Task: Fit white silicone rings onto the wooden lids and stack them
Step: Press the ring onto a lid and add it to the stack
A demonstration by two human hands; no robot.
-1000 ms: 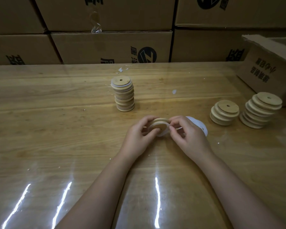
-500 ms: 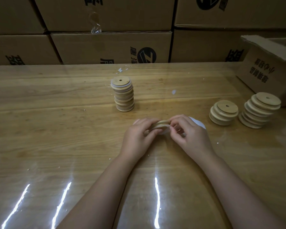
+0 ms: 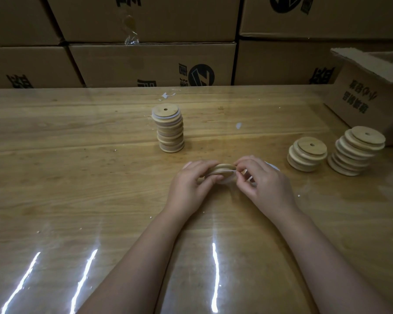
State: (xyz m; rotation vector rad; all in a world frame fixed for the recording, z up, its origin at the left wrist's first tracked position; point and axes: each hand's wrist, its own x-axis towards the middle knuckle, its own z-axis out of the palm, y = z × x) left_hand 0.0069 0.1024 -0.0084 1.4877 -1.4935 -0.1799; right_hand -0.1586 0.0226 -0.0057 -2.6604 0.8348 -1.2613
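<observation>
Our fingers (image 3: 204, 166) on the left hand (image 3: 191, 184) curl round one wooden lid (image 3: 222, 168) and hold it tilted at the middle of the bench (image 3: 77, 177). The right hand (image 3: 266, 184) pinches a white silicone ring (image 3: 229, 177) between thumb and forefinger at the lid's right rim. The ring sits partly round the lid, and its lower loop hangs slack beneath. We cannot tell whether the lid touches the bench.

Behind it all we see a wall of closed cartons (image 3: 145, 62) with black print, two rows high. The bench is pale wood under a clear glossy sheet, with streaks of light on it near us. An open carton (image 3: 370, 96) stands at its far right. In front of that carton lean two stacks of bare lids, the taller stack (image 3: 359, 150) on the right and the shorter stack (image 3: 307, 152) just beside it. Well apart, beyond our hands and to the left, stands the ringed stack (image 3: 169, 128), upright, with white showing between its lids. Some loose white rings (image 3: 274, 167) peek out behind the right hand. Small white scraps (image 3: 167, 95) lie near the bench's far edge.
</observation>
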